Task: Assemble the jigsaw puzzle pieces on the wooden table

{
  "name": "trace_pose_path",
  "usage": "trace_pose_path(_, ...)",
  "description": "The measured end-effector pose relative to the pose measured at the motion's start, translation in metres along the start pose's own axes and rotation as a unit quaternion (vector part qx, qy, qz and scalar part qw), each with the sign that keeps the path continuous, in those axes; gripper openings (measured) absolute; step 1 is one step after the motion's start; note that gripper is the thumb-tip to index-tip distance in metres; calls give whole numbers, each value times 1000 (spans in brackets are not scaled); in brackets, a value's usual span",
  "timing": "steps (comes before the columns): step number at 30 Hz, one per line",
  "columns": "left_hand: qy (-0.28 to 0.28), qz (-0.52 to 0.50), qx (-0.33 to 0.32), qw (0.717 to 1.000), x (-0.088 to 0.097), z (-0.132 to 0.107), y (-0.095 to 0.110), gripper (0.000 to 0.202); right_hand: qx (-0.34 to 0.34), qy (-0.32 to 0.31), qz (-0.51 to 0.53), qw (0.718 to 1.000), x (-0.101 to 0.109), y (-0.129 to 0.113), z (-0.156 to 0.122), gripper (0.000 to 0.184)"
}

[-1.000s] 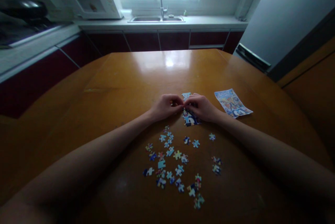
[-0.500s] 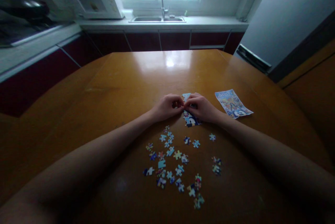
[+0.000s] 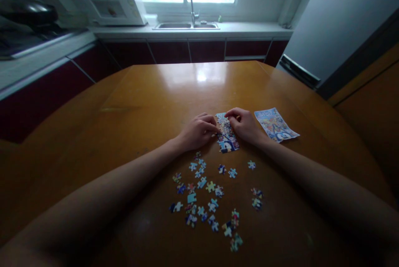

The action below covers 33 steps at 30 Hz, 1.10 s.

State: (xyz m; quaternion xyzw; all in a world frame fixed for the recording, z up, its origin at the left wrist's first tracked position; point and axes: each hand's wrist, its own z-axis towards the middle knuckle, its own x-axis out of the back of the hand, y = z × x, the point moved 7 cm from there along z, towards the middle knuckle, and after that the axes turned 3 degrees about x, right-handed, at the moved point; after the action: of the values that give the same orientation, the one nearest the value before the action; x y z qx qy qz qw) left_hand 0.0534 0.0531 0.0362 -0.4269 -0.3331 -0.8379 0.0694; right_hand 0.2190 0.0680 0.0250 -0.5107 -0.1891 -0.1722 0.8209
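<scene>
A partly joined jigsaw puzzle [image 3: 228,145], a narrow upright strip with a blue-and-white character at its near end, lies between my hands. My left hand [image 3: 201,130] is at its left edge, fingers closed and tips down by the edge. A small pale puzzle piece [image 3: 214,135] shows under those fingertips. At the far right edge, my right hand [image 3: 245,124] rests with its fingers bent and apart, its fingertips touching the puzzle's top. Several loose jigsaw pieces [image 3: 210,186] are scattered on the table nearer me.
A creased picture sheet [image 3: 276,123] lies right of my right hand on the wooden table [image 3: 149,105]. Two pieces [image 3: 257,198] lie apart at the right. Beyond the table stand a sink [image 3: 174,26], a microwave [image 3: 112,8] and a fridge [image 3: 336,21].
My hands, earlier meeting over the puzzle, have drawn apart. The right hand has shifted to the right edge, the left slightly left, uncovering the middle of the puzzle. The view has tilted slightly.
</scene>
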Motion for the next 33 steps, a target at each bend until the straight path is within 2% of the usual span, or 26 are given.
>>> trace_pose_path(9, -4, 41, -29, 999, 1, 0, 10, 26, 42, -9, -28, 999, -4, -3, 0, 20)
trace_pose_path(12, 26, 20, -35, 999, 4, -1, 10, 26, 53, -9, -31, 998, -4, -3, 0, 20)
trace_pose_path(15, 65, 6, -13, 998, 8, 0, 4, 28, 59, -7, -34, 998, -5, -2, 1, 22)
trace_pose_path(20, 77, 12, 20, 997, 9, 0, -3, 26, 63, 0, -31, 998, -5, -1, 1, 23)
trace_pose_path(24, 90, 30, 79, 992, 11, 0, -13, 20, 52, 20, -41, 998, -1, -1, 0, 23)
trace_pose_path(29, 86, 53, 141, 985, 11, 2, -21, 11, 33, 43, -92, 994, 4, 1, 1, 22)
trace_pose_path(33, 72, 64, 146, 985, 8, 3, -24, 16, 35, 8, -116, 993, -2, 1, 1, 28)
